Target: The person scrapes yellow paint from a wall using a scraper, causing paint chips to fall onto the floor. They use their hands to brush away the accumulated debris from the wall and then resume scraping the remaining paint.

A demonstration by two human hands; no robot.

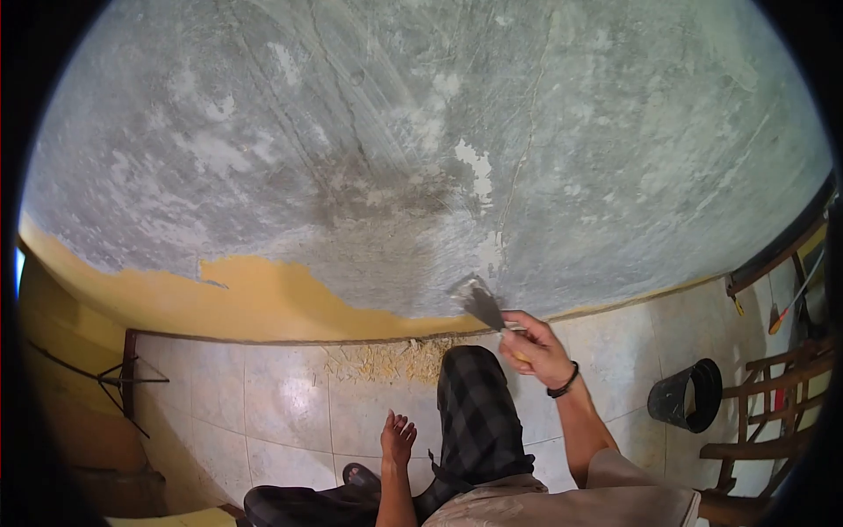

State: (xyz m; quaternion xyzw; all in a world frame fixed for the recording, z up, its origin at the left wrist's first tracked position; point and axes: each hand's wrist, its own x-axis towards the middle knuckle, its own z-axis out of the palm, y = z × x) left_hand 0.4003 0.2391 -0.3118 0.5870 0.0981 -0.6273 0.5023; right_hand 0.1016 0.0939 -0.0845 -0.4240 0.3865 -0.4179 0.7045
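Observation:
My right hand point(532, 348) is wrapped round the handle of a putty knife point(483, 305), a scraper with a broad blade. Pale material sits on the blade, which is up close against the lower part of the grey wall point(378, 255). Just above the blade runs a patch of white filler point(479, 171) on the wall. My left hand point(399, 436) hangs low over the tiled floor, fingers apart and nothing in them. Yellow paint point(272, 294) still covers a strip along the wall's base.
Paint scrapings point(391, 360) lie on the floor tiles point(285, 395) along the wall. A black bucket point(685, 395) stands at the right beside a wooden rack point(773, 395). On the far left is a thin-legged metal stand point(118, 379).

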